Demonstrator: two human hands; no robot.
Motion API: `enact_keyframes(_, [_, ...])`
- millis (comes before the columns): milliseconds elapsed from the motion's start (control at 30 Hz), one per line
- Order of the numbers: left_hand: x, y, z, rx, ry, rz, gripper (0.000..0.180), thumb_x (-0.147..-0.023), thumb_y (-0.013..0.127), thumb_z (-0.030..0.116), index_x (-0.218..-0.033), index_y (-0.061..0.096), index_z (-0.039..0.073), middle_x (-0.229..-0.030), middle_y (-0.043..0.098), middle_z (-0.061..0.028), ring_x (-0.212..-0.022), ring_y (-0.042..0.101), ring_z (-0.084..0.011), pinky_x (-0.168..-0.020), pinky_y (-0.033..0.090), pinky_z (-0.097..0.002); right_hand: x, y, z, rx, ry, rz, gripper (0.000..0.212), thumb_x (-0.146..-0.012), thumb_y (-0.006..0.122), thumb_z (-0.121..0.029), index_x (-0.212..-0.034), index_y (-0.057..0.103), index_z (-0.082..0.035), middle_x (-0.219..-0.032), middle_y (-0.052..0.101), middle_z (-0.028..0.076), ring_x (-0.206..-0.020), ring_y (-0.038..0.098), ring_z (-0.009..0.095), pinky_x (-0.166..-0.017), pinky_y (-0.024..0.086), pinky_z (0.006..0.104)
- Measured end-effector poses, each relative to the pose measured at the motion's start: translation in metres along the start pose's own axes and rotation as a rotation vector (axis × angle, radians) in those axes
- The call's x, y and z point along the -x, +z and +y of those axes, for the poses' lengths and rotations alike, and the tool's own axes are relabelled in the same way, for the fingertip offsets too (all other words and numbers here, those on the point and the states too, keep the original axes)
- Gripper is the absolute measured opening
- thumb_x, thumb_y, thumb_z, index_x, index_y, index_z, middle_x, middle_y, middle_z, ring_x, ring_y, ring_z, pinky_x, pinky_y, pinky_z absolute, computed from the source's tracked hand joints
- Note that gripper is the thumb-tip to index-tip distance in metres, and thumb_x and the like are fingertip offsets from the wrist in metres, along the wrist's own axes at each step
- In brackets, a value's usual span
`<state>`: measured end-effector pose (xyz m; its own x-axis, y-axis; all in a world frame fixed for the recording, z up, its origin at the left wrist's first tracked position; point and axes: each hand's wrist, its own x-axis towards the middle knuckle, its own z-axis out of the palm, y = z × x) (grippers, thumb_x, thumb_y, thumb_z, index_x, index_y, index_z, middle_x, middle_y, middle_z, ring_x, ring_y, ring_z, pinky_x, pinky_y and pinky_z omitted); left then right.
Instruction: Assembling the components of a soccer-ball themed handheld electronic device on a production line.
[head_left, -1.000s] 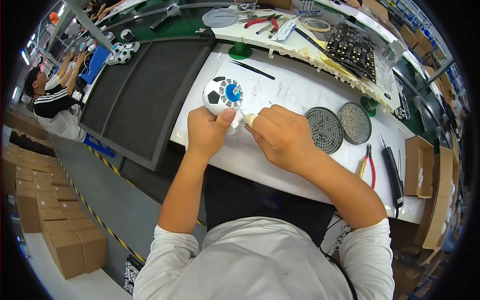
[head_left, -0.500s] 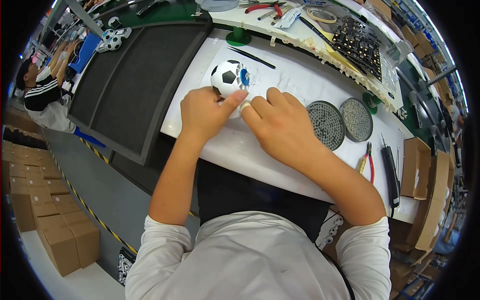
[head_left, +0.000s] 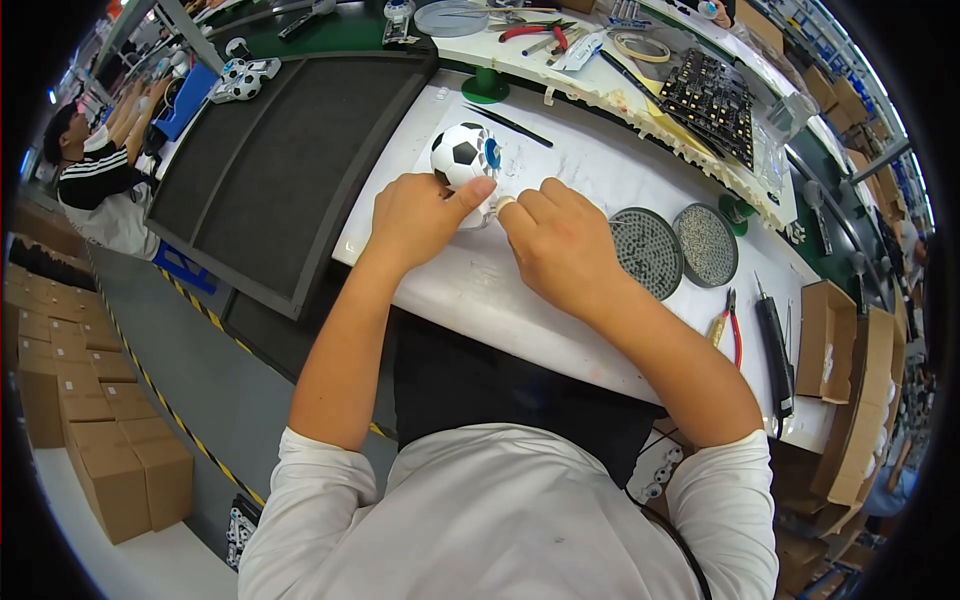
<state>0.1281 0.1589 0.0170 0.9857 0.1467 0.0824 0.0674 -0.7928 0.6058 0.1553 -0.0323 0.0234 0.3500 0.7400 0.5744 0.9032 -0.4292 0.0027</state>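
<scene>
A toy-like part with a black-and-white soccer ball [head_left: 456, 153] and a blue disc [head_left: 491, 154] on its right side stands over the white worktop. My left hand [head_left: 418, 215] is closed around its lower body, thumb lying along the near side. Close by on the right, my right hand [head_left: 560, 240] has its fingers curled in a pinch against the part's lower right. A pale cover or small piece shows at its fingertip; what it grips is too small to make out. Behind the ball lie black tweezers [head_left: 510, 125].
Two round dishes, one a dark dish [head_left: 646, 252] of small pieces, the other a dish of metal bits [head_left: 707, 245], sit right of my hand. Farther right are pliers [head_left: 735, 330], an electric screwdriver [head_left: 774, 345] and a cardboard box [head_left: 828, 340]. A black tray [head_left: 290, 170] lies left.
The whole view has shifted slightly. My right hand has drawn a little to the right of my left thumb. My left hand still holds the soccer-ball part.
</scene>
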Motion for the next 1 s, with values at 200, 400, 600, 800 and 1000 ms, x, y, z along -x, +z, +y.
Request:
enact_keyframes(200, [-0.001,0.005,-0.004,-0.003,-0.002,0.062,0.076,-0.082,0.045,0.075,-0.063,0.067,0.005,-0.056,0.061,-0.0095,-0.058,0.061,-0.0272,-0.053,0.043,-0.0372,-0.004,0.004,-0.002,0.016,0.002,0.047,0.012,-0.067,0.061,-0.003,-0.077,0.055,-0.006,-0.072,0.053,0.006,-0.071,0.052,0.023,-0.061,0.046,0.0355])
enact_keyframes(400, [0.003,0.006,-0.006,0.029,0.008,0.088,0.076,-0.082,0.045,0.075,-0.063,0.068,0.006,-0.056,0.061,-0.0089,-0.056,0.061,-0.0271,-0.052,0.043,-0.0371,-0.004,0.003,-0.006,0.051,-0.005,0.002,0.012,-0.067,0.061,-0.003,-0.076,0.055,-0.006,-0.073,0.054,0.006,-0.072,0.053,0.024,-0.062,0.046,0.0354])
enact_keyframes(600, [0.006,0.004,0.009,-0.058,-0.013,0.029,0.077,-0.083,0.048,0.072,-0.063,0.065,-0.001,-0.057,0.061,-0.0177,-0.058,0.061,-0.0352,-0.055,0.045,-0.0421,-0.007,-0.003,-0.004,0.135,-0.05,-0.149,0.009,-0.071,0.062,-0.009,-0.077,0.056,-0.005,-0.073,0.056,0.006,-0.075,0.055,0.024,-0.062,0.048,0.0352])
enact_keyframes(800, [-0.004,0.017,-0.003,-0.26,-0.035,0.098,0.076,-0.077,0.051,0.075,-0.06,0.067,0.002,-0.06,0.063,-0.0172,-0.061,0.064,-0.0351,-0.054,0.045,-0.045,-0.008,0.002,-0.001,0.102,-0.054,-0.353,0.023,-0.083,0.057,-0.023,-0.081,0.062,0.0,-0.076,0.064,0.013,-0.075,0.062,0.029,-0.055,0.052,0.0382])
enact_keyframes(1000, [-0.002,0.04,-0.014,-0.189,-0.005,0.323,0.068,-0.072,0.064,0.068,-0.066,0.065,0.0,-0.064,0.064,-0.0189,-0.063,0.063,-0.0378,-0.056,0.045,-0.046,0.009,0.019,0.006,0.113,-0.117,-0.24,0.022,-0.081,0.056,-0.02,-0.076,0.061,0.0,-0.07,0.063,0.013,-0.071,0.062,0.028,-0.055,0.052,0.0392])
